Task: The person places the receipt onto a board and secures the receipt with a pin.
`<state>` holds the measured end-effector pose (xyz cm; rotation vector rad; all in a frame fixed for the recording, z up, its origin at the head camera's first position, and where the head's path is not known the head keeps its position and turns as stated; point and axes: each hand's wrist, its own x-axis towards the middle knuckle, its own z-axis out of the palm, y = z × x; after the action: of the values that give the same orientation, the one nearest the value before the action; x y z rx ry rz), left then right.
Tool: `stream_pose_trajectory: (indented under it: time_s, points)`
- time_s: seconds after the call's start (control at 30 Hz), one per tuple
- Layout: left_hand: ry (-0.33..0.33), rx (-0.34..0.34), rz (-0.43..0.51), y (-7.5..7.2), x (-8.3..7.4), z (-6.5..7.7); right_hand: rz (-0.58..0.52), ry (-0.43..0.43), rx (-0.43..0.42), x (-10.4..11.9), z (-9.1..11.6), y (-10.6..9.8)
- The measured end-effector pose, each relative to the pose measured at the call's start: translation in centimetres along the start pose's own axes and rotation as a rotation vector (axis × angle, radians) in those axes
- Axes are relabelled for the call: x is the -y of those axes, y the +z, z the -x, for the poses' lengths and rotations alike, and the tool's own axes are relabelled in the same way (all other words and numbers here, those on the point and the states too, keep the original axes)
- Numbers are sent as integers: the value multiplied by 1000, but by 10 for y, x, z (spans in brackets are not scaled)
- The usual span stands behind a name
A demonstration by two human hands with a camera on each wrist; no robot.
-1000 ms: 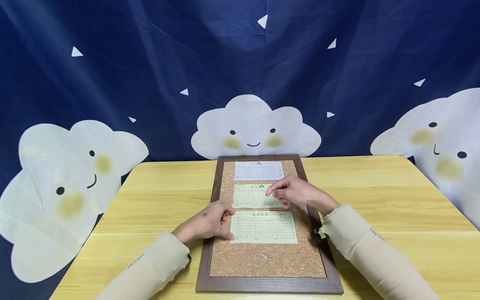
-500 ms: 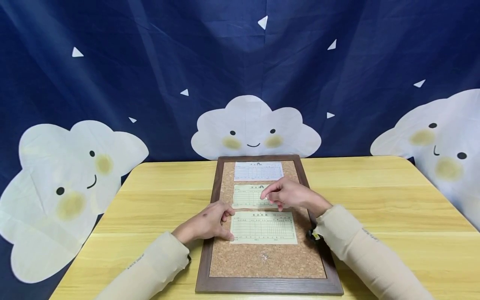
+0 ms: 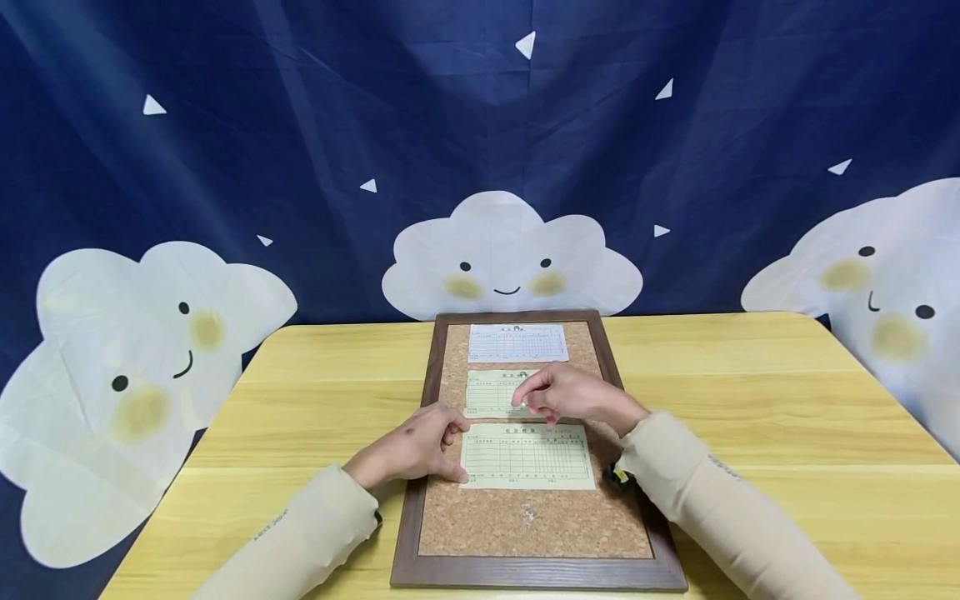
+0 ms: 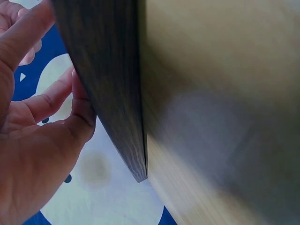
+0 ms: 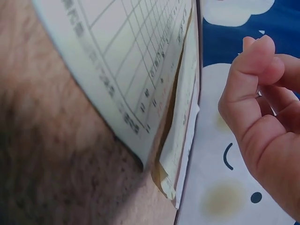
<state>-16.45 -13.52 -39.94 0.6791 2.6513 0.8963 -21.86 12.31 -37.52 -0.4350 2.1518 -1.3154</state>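
Note:
Three printed form slips lie in a column on a dark-framed corkboard (image 3: 465, 529). My left hand (image 3: 422, 442) rests at the left edge of the nearest slip (image 3: 525, 468), with fingertips and thumb touching its corners. Over the middle slip (image 3: 486, 398), my right hand (image 3: 573, 392) pinches a small clear pushpin between thumb and index finger; only a pale glint of it shows. Clear pushpins (image 3: 522, 374) sit at the top of the middle slip and the far slip (image 3: 517, 343). The right wrist view has the right hand's fingertips (image 5: 267, 51) pressed together, above the slips.
A whitish cluster (image 3: 528, 515) of small bits lies on the cork near the front. The board rests on a light wooden table (image 3: 322, 392). Behind it hangs a dark blue curtain (image 3: 465, 100) with smiling clouds.
My right hand has moved left and slightly toward me across the middle slip, still pinching the pushpin. The left hand and the slips stay where they were.

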Motion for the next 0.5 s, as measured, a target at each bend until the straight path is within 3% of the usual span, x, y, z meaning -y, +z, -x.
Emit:
stream_pose_trajectory:
  time_s: [0.5]
  points:
    - [11,4,-12,-1,0,0,-28,28,15,-5,-8,7]
